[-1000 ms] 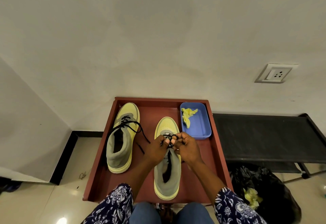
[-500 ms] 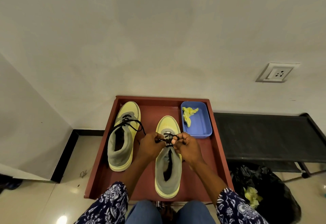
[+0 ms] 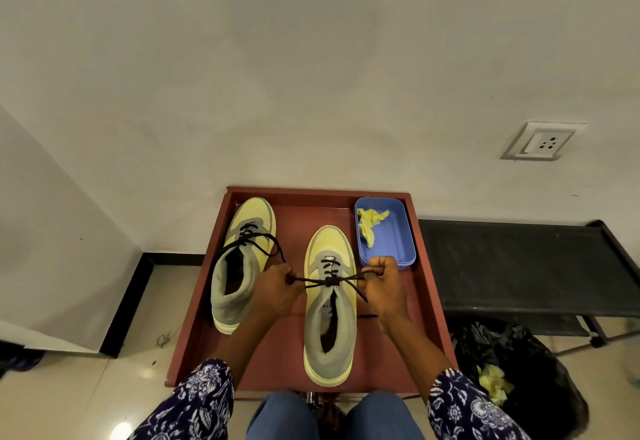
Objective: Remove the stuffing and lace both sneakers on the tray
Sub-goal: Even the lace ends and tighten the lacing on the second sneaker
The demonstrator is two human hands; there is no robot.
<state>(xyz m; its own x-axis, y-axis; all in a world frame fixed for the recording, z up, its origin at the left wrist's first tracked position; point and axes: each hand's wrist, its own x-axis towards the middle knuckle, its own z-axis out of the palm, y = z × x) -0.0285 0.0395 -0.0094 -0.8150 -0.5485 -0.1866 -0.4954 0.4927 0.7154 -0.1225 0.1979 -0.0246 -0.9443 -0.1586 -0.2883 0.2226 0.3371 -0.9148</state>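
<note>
Nearest, the person's knees in blue jeans (image 3: pixel 332 415) sit at the tray's front edge, with patterned sleeves (image 3: pixel 194 401) either side. The red-brown tray (image 3: pixel 427 318) holds both sneakers, toes pointing away from the person. The right sneaker (image 3: pixel 329 328), yellow with a grey collar, lies between the two hands. The left hand (image 3: pixel 275 292) has its fingers curled tight around one loop of the black lace (image 3: pixel 330 281), and the right hand (image 3: pixel 382 282) pinches the other loop the same way; the lace runs taut from fist to fist through a knot over the tongue. A loose lace end trails down just below the right hand.

Left of the left hand, touching nothing but the tray, stands the left sneaker (image 3: pixel 242 259), its own black lace tied in a loose bow.

Just beyond the right hand sits a blue plastic tub (image 3: pixel 398 249) in the tray's far right corner, with a crumpled piece of yellow stuffing paper (image 3: pixel 369 228) inside it.

Off to the right of the grip, on the floor beside the tray, a black bin bag (image 3: pixel 533 363) holds more yellow paper (image 3: pixel 491 382), under a dark bench (image 3: pixel 519 266). A wall socket (image 3: pixel 543 141) is further up.
</note>
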